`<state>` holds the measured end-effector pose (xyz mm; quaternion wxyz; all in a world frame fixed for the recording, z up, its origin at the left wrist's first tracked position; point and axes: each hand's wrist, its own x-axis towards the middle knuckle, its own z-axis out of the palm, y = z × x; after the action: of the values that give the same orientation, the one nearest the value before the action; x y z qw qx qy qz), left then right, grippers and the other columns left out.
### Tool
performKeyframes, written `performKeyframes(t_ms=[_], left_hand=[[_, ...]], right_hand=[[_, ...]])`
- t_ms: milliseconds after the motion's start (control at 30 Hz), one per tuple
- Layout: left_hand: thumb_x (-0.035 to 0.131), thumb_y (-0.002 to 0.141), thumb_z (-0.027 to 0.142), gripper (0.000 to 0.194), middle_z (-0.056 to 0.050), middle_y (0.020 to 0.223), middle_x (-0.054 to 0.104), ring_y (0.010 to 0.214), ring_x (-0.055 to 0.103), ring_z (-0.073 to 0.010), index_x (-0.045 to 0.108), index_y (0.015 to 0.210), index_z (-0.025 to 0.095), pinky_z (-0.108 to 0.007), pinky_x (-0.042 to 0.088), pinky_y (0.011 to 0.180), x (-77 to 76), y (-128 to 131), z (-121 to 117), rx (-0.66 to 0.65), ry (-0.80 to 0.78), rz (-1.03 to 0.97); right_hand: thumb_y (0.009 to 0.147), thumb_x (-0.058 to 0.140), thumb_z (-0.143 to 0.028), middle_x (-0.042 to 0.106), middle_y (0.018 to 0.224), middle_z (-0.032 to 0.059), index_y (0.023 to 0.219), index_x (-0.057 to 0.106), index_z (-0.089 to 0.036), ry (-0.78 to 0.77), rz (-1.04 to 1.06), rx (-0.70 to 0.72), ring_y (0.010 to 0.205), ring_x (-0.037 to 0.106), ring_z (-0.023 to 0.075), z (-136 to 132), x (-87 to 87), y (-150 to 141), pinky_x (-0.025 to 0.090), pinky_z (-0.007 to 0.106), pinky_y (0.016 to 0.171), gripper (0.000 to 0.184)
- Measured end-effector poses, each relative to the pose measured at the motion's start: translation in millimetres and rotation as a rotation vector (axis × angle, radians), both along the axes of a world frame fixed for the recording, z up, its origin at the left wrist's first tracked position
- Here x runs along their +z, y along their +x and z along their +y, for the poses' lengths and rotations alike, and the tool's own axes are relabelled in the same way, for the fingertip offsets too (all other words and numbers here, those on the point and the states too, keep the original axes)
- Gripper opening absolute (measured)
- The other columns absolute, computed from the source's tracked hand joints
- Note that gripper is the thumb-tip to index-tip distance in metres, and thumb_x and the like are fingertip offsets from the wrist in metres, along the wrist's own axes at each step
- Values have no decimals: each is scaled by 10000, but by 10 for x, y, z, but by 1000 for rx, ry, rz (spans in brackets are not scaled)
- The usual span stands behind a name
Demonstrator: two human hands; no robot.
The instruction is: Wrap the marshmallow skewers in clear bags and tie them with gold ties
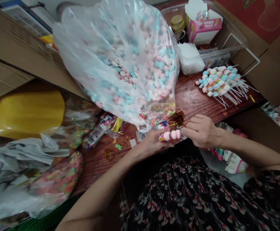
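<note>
Both of my hands are over the front edge of a dark wooden table [190, 99]. My left hand [152, 142] and my right hand [200, 131] hold a short skewer of pink marshmallows [171, 134] between them, with the right fingertips at its far end. Just beyond the hands lies a tangle of brown twist ties [178, 118]. A large clear plastic bag of pink, blue and white marshmallows [120, 64] slumps behind them. Finished marshmallow skewers [219, 80] lie in a pile to the right, their white sticks fanned out.
Printed cellophane packets [99, 130] lie left of my hands. Further left sits a plastic bag of colourful candy [58, 179]. At the back stand a pink-and-white box [202, 27], a gold-lidded jar [178, 27] and a white block [190, 59]. Cardboard panels [270, 70] border the table.
</note>
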<state>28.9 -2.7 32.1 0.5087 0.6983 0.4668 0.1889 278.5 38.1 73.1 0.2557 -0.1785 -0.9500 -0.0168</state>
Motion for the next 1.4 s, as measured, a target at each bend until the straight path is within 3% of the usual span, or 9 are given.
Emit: performKeyframes(t_ms=[133,233,400,533,633,833,967,1267,1400], left_hand=[[741,753,408,318,-7,822,638,731,566,-154,647,943,171,-241,416,657,-59,-69,-14,9,262,241],[659,791,267,167,-39,838,634,757,575,-178,621,927,179,-263,404,665,-143,-138,-33,3,451,461],[594,775,175,89,-43,808,624,738,565,-177,595,863,187,-265,369,635,-222,-133,-58,-41,503,573],[635,743,243,96,-12,756,612,649,524,-141,573,792,188,-243,319,572,-194,-95,-63,41,350,548],[657,697,262,132,18,677,579,588,480,-112,550,709,185,-227,283,538,-181,-110,-63,103,237,471],[636,632,240,146,45,561,494,527,409,-93,509,596,177,-222,231,499,-240,-126,-64,138,142,398],[609,622,244,127,56,544,470,523,392,-88,509,591,172,-215,238,497,-296,-124,-62,180,114,323],[635,612,212,95,54,596,526,559,433,-86,568,658,162,-208,277,524,-293,-121,-104,233,153,270],[614,641,184,60,45,586,509,560,422,-89,559,638,160,-215,283,533,-316,-91,-118,188,201,228]], right_hand=[[906,468,-168,619,656,1,782,622,-165,-484,87,-171,605,517,107,14,-216,9,321,250,611,198],[919,464,-183,612,641,-8,799,622,-165,-607,64,-206,579,520,100,-27,-367,-7,310,238,592,199],[924,458,-166,608,645,8,791,632,-161,-304,26,-184,583,477,120,-227,-457,-139,280,280,587,219],[905,485,-147,517,572,-11,786,644,-162,20,140,-135,573,400,130,-345,-426,-192,259,312,593,199],[889,554,-173,496,567,-23,839,662,-158,144,156,-81,578,371,121,-372,-388,-172,249,318,592,121],[908,485,-153,539,616,0,854,679,-143,224,120,10,589,397,120,-393,-246,-138,254,321,575,201],[881,556,-149,566,632,0,859,686,-137,241,75,0,605,431,119,-468,-142,-150,274,316,574,133],[871,604,-169,601,657,10,861,705,-153,237,70,-17,635,441,125,-502,-51,-96,284,317,596,102],[876,591,-151,583,652,1,852,685,-157,213,73,-43,647,432,120,-472,-69,-80,272,314,603,98]])
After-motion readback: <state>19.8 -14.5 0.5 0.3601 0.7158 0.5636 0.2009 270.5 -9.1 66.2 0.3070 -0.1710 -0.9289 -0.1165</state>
